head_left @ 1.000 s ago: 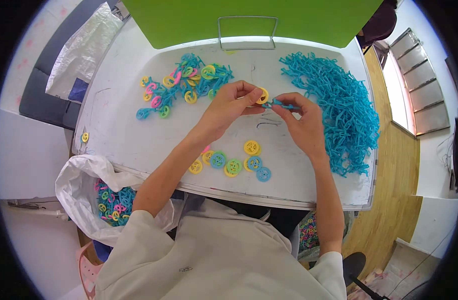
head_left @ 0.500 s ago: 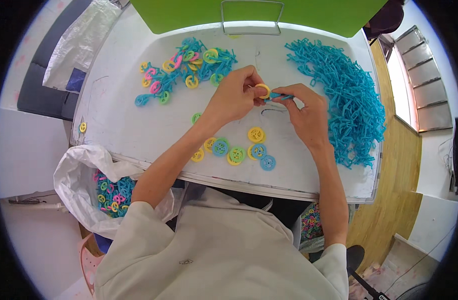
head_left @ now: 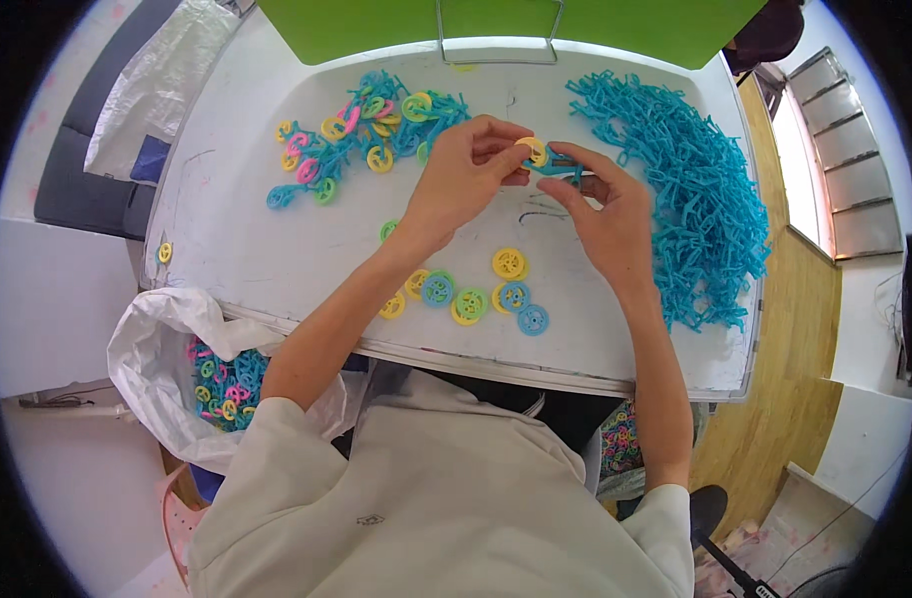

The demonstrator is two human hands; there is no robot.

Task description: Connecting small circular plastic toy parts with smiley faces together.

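Note:
Above the middle of the white table, my left hand (head_left: 464,171) pinches a small yellow plastic wheel (head_left: 533,149). My right hand (head_left: 612,214) grips a blue forked plastic piece (head_left: 564,165), which meets the wheel; whether they are joined I cannot tell. Nearer me lie loose wheels in yellow, green and blue, among them a yellow wheel (head_left: 510,263) and a blue wheel (head_left: 533,320). To the right of my right hand spreads a big heap of blue forked pieces (head_left: 705,199). Beyond my left hand is a pile of blue pieces with coloured wheels on them (head_left: 351,135).
A green panel (head_left: 596,30) with a wire handle (head_left: 498,52) borders the table's far side. At the left, a white sack (head_left: 142,339) holds coloured pieces. Under the front right edge stands another container of small coloured parts (head_left: 620,439). One yellow wheel (head_left: 165,253) sits near the left edge.
Both hands have moved slightly away from me with the wheel and the blue piece. The yellow wheel has turned to show more of its face, and the right fingers have shifted along the piece.

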